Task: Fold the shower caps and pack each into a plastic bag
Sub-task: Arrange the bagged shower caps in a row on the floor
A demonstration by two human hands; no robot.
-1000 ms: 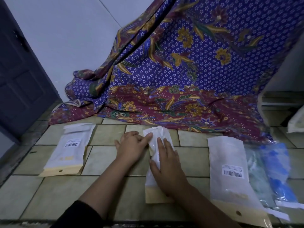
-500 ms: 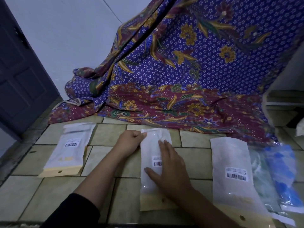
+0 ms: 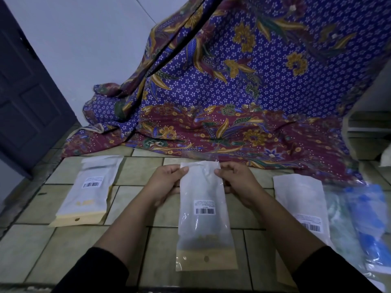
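We hold the middle plastic bag [image 3: 204,210] by its top end, one hand on each side. Left hand [image 3: 164,183] is pinched shut on the bag's upper left edge, thumb on the front face, fingers behind. Right hand [image 3: 238,182] is pinched on the upper right edge the same way, thumb tip on the front near the corner.

The bag hangs lengthwise toward us, barcode label [image 3: 204,208] facing up at mid-length, tan header card with a round hole [image 3: 206,259] at the near end. We can't tell whether the near end touches the tiled floor [image 3: 131,208] or floats just above it. A clear flap sticks out past the top edge, over the hem of the cloth. Contents look pale white through the film; we can't make out the fold of the shower cap inside.

Left of us, well apart: another packed bag [image 3: 88,191] flat on the tiles, label up, card end near. Right of us: a third bag [image 3: 300,208] flat, label up. Just beside that on the far right, a loose blue shower cap [image 3: 370,220] in crinkled clear plastic.

Patterned purple and maroon cloth [image 3: 232,92] drapes down behind everything. Dark door [image 3: 25,98] at the far left.
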